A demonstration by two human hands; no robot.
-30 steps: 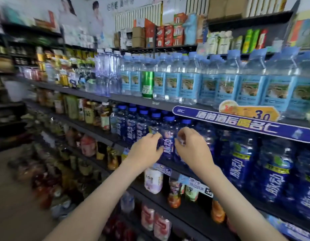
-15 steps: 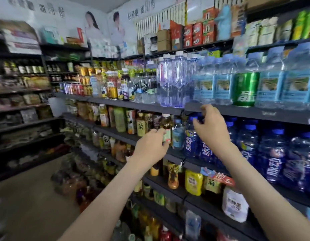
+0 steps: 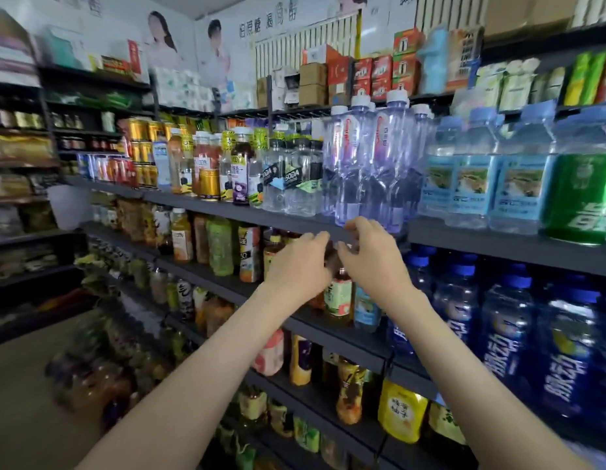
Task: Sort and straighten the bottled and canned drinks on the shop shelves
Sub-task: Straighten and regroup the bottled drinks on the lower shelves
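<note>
Tea bottle (image 3: pixel 338 297) upright on shelf (image 3: pixel 328 334), between left hand (image 3: pixel 296 266) and right hand (image 3: pixel 373 262).
Both hands' fingers curl close about its neck; grip possibly made, cannot tell.

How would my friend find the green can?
Follow the dark shelf to the right edge, where the water bottles have pale blue labels. The green can stands among them, the only solid green thing, with white writing.
</note>
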